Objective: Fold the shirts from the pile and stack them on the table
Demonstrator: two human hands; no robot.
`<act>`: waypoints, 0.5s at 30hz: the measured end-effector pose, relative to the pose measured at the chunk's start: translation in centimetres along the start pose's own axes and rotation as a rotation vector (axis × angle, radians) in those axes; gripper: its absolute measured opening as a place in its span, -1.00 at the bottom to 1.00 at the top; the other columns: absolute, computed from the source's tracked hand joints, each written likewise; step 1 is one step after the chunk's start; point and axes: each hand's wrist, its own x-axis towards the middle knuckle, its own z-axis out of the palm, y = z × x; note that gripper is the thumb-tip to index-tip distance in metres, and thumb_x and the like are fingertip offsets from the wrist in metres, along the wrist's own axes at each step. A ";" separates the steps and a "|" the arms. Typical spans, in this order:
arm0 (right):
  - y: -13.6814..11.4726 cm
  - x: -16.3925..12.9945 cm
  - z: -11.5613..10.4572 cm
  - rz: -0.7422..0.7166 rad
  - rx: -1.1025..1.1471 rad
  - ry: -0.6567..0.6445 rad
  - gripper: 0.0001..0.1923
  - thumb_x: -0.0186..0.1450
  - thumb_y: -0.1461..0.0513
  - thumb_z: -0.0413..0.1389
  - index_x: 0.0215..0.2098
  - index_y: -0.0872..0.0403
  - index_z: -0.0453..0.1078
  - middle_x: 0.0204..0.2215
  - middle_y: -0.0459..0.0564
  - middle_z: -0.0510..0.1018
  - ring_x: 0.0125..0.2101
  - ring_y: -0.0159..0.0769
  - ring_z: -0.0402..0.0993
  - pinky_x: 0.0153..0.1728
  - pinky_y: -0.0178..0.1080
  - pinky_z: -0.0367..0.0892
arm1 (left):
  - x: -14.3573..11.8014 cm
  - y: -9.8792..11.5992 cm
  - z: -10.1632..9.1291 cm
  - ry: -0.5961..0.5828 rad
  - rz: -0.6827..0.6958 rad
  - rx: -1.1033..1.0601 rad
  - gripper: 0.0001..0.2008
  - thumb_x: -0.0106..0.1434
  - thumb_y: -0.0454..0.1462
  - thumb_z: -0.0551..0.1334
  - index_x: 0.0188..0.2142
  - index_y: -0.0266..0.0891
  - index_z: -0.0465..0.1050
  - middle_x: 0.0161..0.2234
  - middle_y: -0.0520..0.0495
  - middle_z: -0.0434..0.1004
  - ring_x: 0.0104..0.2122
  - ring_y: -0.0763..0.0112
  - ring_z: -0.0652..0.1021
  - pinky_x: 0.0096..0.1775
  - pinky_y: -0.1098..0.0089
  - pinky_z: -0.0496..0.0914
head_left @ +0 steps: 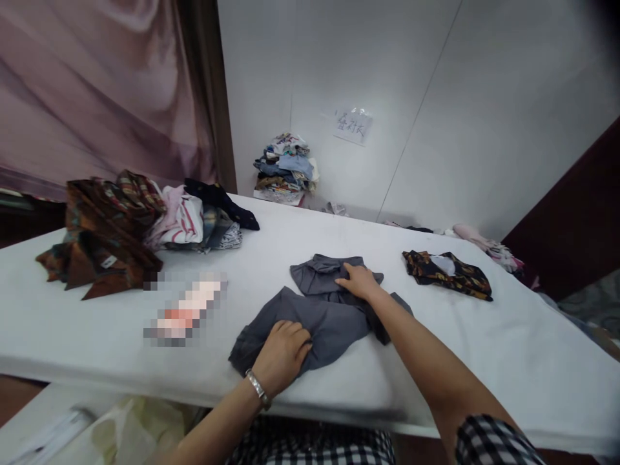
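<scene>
While the left hand (pixel 283 349) grips the grey garment (pixel 320 310) near the counter's (pixel 97 336) front edge, the right hand (pixel 358 282) presses flat, fingers spread, on its far part.

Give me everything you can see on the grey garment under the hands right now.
The grey garment is plain dark grey woven cloth, crumpled and partly folded over itself, lying flat on the white table near its front edge. A gathered band shows at its far end. The left hand, with a metal bracelet at the wrist, bunches the near end in its fingers; the right hand presses flat on the far part. Nothing else touches it.
</scene>
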 end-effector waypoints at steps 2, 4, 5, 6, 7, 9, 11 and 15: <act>-1.1 1.6 0.1 -0.006 -0.048 -0.034 -0.82 0.25 0.23 0.12 -0.25 0.12 0.54 -0.21 0.18 0.63 -0.05 -0.01 0.48 0.12 0.04 0.09 | -0.7 -0.1 -0.1 0.026 -0.001 -0.036 -0.88 0.28 -0.35 0.16 -0.35 -0.22 0.48 -0.34 -0.06 0.52 -0.26 0.27 0.50 -0.08 0.17 0.34; -2.0 3.0 -0.5 -0.041 -0.019 -0.001 -0.77 0.31 0.30 0.01 -0.34 0.10 0.53 -0.28 0.13 0.64 -0.11 -0.11 0.51 0.10 -0.04 0.12 | -1.4 -0.3 -0.1 0.037 -0.013 -0.065 -0.89 0.29 -0.33 0.17 -0.34 -0.21 0.47 -0.34 -0.05 0.52 -0.26 0.28 0.51 -0.09 0.17 0.35; -2.4 3.7 -1.1 -0.052 0.003 0.015 -0.72 0.33 0.30 -0.04 -0.32 0.10 0.53 -0.27 0.11 0.64 -0.14 -0.17 0.53 0.05 -0.10 0.18 | -1.6 -0.3 -0.1 0.039 -0.015 -0.080 -0.90 0.29 -0.31 0.18 -0.30 -0.21 0.48 -0.31 -0.06 0.53 -0.24 0.27 0.51 -0.08 0.17 0.35; -2.7 4.5 -1.7 -0.058 0.027 0.027 -0.69 0.36 0.29 -0.08 -0.27 0.10 0.52 -0.25 0.09 0.64 -0.18 -0.23 0.54 -0.02 -0.17 0.24 | -1.7 -0.3 -0.1 0.043 -0.016 -0.092 -0.90 0.28 -0.28 0.20 -0.24 -0.21 0.48 -0.25 -0.08 0.54 -0.19 0.25 0.51 -0.06 0.15 0.35; -3.0 5.3 -2.4 -0.061 0.053 0.032 -0.67 0.38 0.28 -0.11 -0.22 0.09 0.50 -0.23 0.07 0.64 -0.22 -0.28 0.55 -0.11 -0.24 0.30 | -1.7 -0.3 0.0 0.046 -0.016 -0.100 -0.82 0.27 -0.24 0.22 -0.15 -0.22 0.47 -0.16 -0.12 0.54 -0.12 0.21 0.51 -0.03 0.13 0.34; -3.4 6.7 -3.4 -0.077 0.103 0.032 -0.66 0.40 0.23 -0.13 -0.13 0.08 0.48 -0.20 0.04 0.64 -0.29 -0.35 0.55 -0.23 -0.32 0.33 | -1.6 0.0 0.1 0.040 -0.016 -0.099 -0.58 0.21 -0.18 0.29 0.05 -0.23 0.38 0.04 -0.19 0.46 0.02 0.13 0.45 0.04 0.07 0.31; -3.4 7.3 -3.6 -0.075 0.099 0.014 -0.65 0.39 0.12 -0.06 -0.03 0.08 0.45 -0.13 0.07 0.62 -0.23 -0.31 0.55 -0.21 -0.31 0.35 | -1.2 0.3 0.2 0.005 -0.015 -0.082 -0.43 0.17 -0.15 0.33 0.14 -0.22 0.31 0.11 -0.21 0.41 0.08 0.07 0.40 0.07 0.02 0.27; -2.5 6.2 -2.0 0.059 -0.024 -0.176 -0.56 0.17 0.06 0.24 -0.06 0.12 0.50 -0.05 0.18 0.58 -0.05 -0.05 0.50 -0.08 -0.19 0.35 | -0.8 1.0 0.5 -0.066 -0.021 -0.063 -0.76 0.22 -0.25 0.28 -0.10 -0.22 0.46 -0.12 -0.11 0.53 -0.08 0.14 0.46 0.00 0.06 0.30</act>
